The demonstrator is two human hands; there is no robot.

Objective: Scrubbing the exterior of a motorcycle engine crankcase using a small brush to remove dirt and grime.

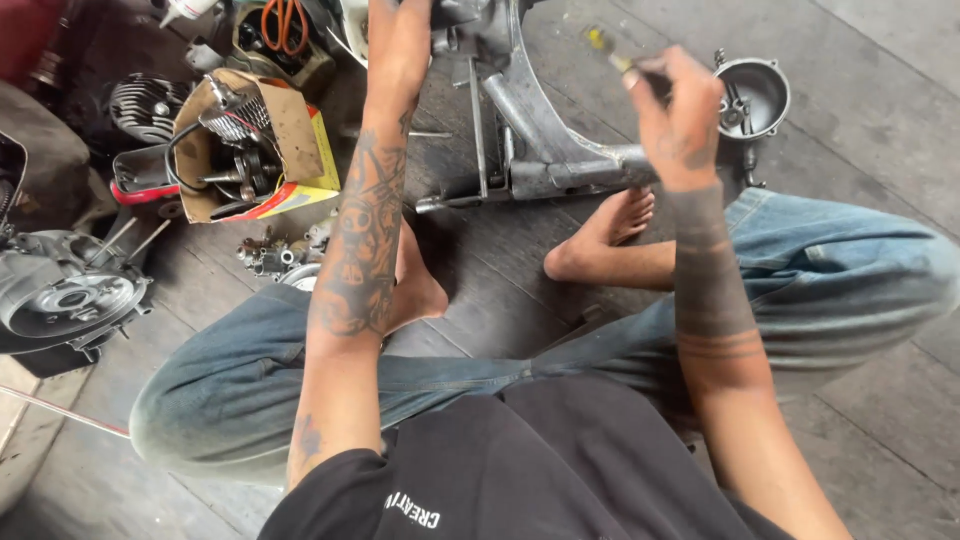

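While the right hand [672, 118] grips a screwdriver [612, 55] over dark floorboards [880, 120], the left hand is unseen

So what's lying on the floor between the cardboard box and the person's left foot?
In the head view, a small heap of loose metal parts lies on the wooden floor between the cardboard box and the left foot; the left forearm partly covers it.

Yellow-handled screwdriver [612, 55] raised, tilted, above grey metal engine casing [545, 150] on floor
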